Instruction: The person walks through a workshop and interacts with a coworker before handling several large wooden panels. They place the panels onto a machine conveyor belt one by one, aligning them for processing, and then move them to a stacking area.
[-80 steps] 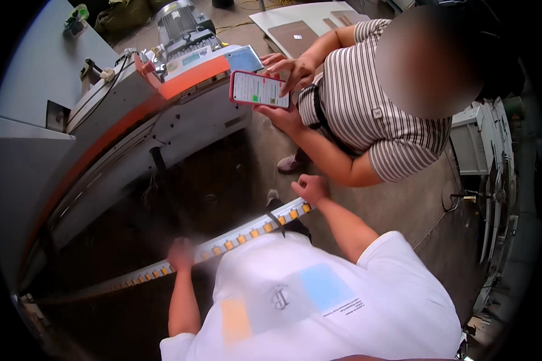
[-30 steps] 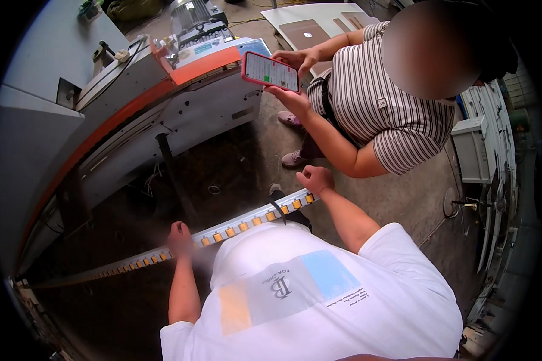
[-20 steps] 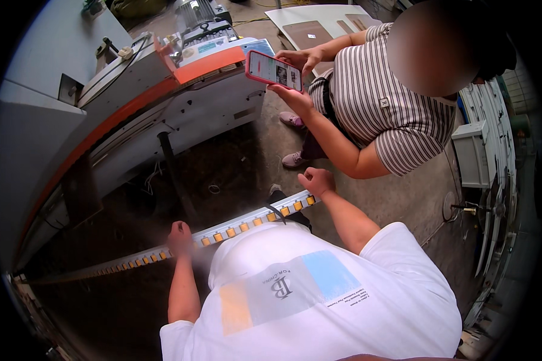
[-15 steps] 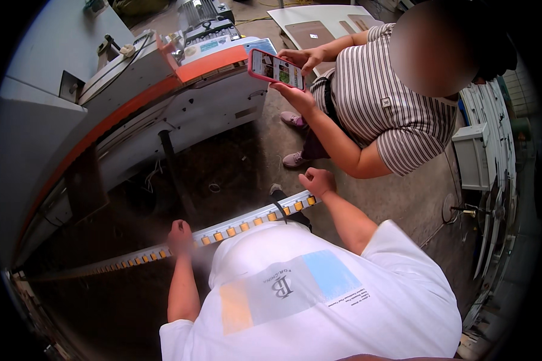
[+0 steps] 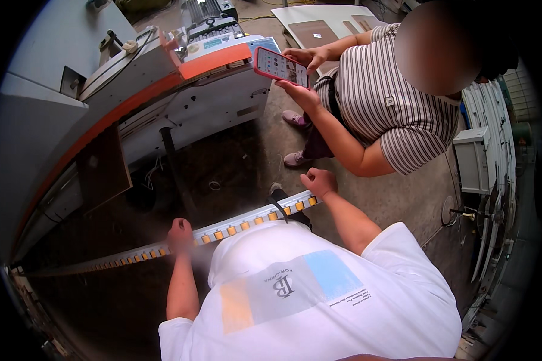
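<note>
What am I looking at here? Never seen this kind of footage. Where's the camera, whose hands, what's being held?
There is one picture, from a wide fisheye camera worn on a person's head and looking down. That is why straight edges bend and the corners are black. The white T-shirt at the bottom is the wearer's own.

The wearer's left hand and right hand both grip a long white strip with a row of small yellow squares along it. It runs across the wearer's front and on toward the lower left.

Ahead stands a large white machine with an orange stripe. Below it is a bare concrete floor.

A second person in a striped shirt stands to the right, holding a phone in a red case with both hands. Those hands are not the wearer's.
</note>
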`<state>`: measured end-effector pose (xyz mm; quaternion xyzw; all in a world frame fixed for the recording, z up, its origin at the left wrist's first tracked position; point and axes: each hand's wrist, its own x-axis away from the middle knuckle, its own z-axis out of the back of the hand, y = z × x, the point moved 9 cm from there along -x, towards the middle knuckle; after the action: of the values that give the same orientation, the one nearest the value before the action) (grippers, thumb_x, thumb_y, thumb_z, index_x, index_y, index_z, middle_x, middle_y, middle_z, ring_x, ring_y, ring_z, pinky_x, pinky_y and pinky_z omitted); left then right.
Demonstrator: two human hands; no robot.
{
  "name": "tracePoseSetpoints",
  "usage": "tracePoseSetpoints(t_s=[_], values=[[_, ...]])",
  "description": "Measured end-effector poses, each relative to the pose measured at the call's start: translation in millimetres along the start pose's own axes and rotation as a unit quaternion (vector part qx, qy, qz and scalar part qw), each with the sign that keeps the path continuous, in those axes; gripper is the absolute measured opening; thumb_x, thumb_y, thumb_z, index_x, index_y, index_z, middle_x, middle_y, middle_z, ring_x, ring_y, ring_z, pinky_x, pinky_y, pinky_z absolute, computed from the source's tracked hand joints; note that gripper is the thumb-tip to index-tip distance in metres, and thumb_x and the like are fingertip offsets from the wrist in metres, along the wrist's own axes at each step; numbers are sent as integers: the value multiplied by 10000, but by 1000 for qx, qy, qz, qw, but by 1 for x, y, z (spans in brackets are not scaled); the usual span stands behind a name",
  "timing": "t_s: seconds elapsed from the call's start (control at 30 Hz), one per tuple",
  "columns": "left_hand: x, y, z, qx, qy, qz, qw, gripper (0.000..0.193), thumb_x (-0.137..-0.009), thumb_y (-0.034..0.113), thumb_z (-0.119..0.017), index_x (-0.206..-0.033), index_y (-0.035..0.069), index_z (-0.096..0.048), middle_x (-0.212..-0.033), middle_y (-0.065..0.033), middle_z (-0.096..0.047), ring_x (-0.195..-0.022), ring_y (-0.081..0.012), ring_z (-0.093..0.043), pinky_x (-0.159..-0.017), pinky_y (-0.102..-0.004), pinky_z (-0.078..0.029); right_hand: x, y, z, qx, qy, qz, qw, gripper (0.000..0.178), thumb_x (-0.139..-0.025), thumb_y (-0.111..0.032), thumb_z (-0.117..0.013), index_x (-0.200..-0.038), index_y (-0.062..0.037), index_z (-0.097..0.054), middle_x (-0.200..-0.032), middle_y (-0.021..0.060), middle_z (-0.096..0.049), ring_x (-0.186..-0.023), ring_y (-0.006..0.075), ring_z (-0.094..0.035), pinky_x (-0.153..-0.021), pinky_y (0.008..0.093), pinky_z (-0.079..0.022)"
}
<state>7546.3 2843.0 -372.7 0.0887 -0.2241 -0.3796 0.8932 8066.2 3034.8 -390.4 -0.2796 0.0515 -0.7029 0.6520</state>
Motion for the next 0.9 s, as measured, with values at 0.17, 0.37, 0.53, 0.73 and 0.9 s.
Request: tracePoseSetpoints(t_s=[0.17,0.37,0.53,0.73,0.9], values=[[4,0,6,22,40,-12,999,222,-935,345,-639,-999,154,-732,-840,-116,-740,-844,-368,-713,-758,-478,-551,-2,4,-9,4,1,10,1000,337,-860,-471,-707,-829,-136,-732,-791,99,-731,-787,315,-716,-705,427,-552],[-6,-11,-4,-27,19,-4,999,262,-949,384,-593,-1020,175,-735,-913,-141,-759,-908,-400,-711,-829,-502,-549,0,9,-12,6,2,5,1000,341,-869,-462,-711,-816,-125,-710,-770,107,-717,-756,330,-707,-663,437,-532],[-7,-18,-5,-37,12,-1,999,262,-950,384,-583,-1020,171,-720,-927,-127,-755,-922,-389,-708,-815,-500,-558,1,0,-9,0,32,45,998,334,-857,-429,-720,-765,-109,-700,-724,110,-705,-696,331,-696,-643,432,-532],[-12,-15,-19,-78,4,-62,995,284,-935,368,-602,-1057,145,-728,-991,-149,-751,-967,-379,-707,-804,-495,-558,2,3,-3,-50,6,-8,999,329,-831,-468,-725,-795,-141,-735,-775,110,-723,-767,326,-719,-700,431,-557],[-6,-5,-10,-26,38,-26,999,226,-932,323,-616,-961,133,-735,-882,-127,-751,-867,-377,-714,-772,-486,-550,-2,2,7,-10,23,2,1000,342,-819,-483,-715,-786,-143,-728,-783,107,-725,-778,338,-708,-726,443,-563]])
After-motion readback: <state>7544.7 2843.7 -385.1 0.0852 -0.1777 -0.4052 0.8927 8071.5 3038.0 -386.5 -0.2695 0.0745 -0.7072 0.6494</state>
